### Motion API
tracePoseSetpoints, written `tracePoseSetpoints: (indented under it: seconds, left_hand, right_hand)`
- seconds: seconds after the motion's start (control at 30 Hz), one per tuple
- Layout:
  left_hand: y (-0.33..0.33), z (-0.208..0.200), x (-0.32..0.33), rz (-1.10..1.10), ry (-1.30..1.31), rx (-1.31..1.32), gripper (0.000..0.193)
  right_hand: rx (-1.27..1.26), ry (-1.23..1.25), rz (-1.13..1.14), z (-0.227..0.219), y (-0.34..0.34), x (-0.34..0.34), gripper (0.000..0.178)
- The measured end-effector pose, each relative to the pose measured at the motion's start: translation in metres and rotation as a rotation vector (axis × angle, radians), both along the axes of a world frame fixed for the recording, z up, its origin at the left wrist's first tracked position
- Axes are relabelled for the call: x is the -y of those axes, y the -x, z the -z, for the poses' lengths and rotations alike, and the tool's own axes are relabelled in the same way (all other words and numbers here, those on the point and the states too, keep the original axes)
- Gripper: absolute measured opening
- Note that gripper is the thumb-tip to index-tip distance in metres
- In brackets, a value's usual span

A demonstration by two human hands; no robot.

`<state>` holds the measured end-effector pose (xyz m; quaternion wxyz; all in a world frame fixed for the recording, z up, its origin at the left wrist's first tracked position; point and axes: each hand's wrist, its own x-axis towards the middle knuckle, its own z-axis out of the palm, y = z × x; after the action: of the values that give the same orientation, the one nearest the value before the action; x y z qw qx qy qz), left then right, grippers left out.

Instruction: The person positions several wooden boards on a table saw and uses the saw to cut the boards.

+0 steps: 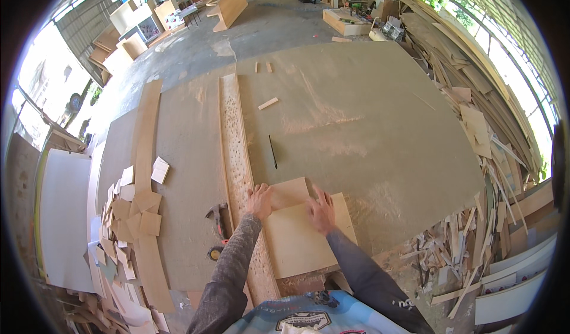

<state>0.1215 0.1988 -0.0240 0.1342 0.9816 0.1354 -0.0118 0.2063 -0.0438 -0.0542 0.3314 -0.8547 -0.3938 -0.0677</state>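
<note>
A small plywood board (291, 192) lies beside a long raised wooden strip (236, 132) with a speckled surface. A larger pale plywood panel (304, 245) is nearer to me, overlapping the small board's near part. My left hand (259, 201) rests where the strip meets the small board's left edge, fingers extended. On the larger panel's far part lies my right hand (321, 211), its fingers stretched out and apart, reaching toward the small board's right edge. Left of the strip are a black and red hand tool (219, 221) and a round yellow-and-black item (215, 252).
A thin black pen-like stick (272, 152) and small wood blocks (268, 103) lie on the wide worktable (368, 126). Square offcuts (142, 209) pile over a long board (147, 132) at left. Scrap strips (457, 245) heap at right; cabinets (228, 7) stand far off.
</note>
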Motion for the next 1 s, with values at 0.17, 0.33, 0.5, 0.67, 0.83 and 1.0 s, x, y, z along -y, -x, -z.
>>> tracePoseSetpoints:
  seconds: [0.17,0.33,0.5,0.67,0.83,1.0]
  left_hand:
    - [0.016,-0.003,-0.006,0.016,0.049,0.02,0.045]
    - [0.005,-0.012,-0.003,0.073,0.092,-0.019,0.043]
    - [0.026,0.006,-0.03,0.101,0.192,-0.044,0.052]
    - [0.02,-0.029,-0.009,0.17,0.167,-0.134,0.091]
    - [0.025,-0.035,-0.018,0.198,0.239,-0.195,0.106]
    - [0.019,-0.023,-0.028,0.199,0.258,-0.125,0.103]
  right_hand:
    - [-0.222,0.136,-0.197,-0.031,0.125,0.09,0.04]
    - [-0.143,0.232,-0.215,-0.026,0.158,0.121,0.063]
    - [-0.1,0.226,-0.247,-0.017,0.163,0.113,0.064]
    - [-0.09,0.228,-0.243,-0.011,0.159,0.12,0.061]
    - [-0.028,0.259,-0.288,-0.011,0.157,0.117,0.062]
    - [0.002,0.303,-0.277,-0.012,0.15,0.111,0.063]
